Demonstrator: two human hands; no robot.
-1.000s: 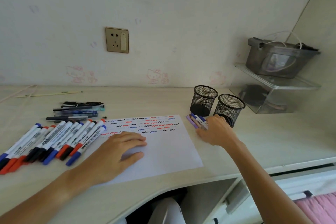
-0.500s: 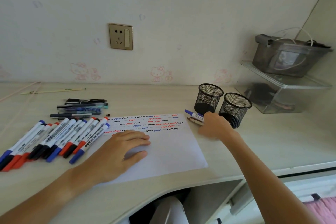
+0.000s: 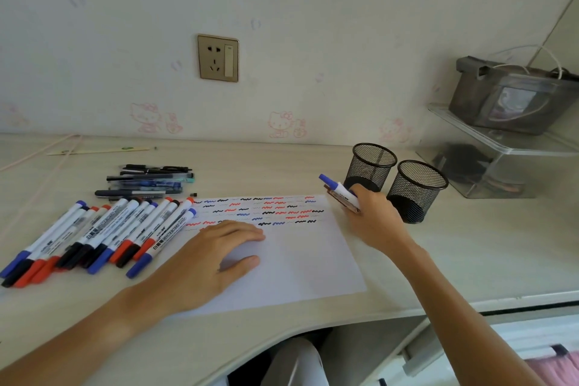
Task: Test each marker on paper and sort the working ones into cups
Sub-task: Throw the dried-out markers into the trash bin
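— What is the right hand (image 3: 374,216) doing there, beside the two mesh cups (image 3: 372,166)?

— Its fingers are curled around a small bundle of markers (image 3: 340,193), the blue cap pointing up and away from the wrist. I think it gathers them together so they go into a cup in one move. Both cups stand just behind that hand, very near, so the way is short.

— And the left hand (image 3: 216,257)?

— It lies flat on the paper (image 3: 307,260), fingers straight and relaxed, holding nothing. It presses the sheet, I suppose so that it does not slide on the worktop (image 3: 470,247).

— The paper is already used?

— Yes, rows of red, blue and black squiggles fill the part beyond the left fingers. The part under the palm is blank.

— Other markers?

— A long row of whiteboard markers (image 3: 103,235) lies to the outside of the left hand, caps on, side by side. Further from it is a pile of dark pens (image 3: 147,180), kept apart. Whether those failed or are waiting, I cannot tell.
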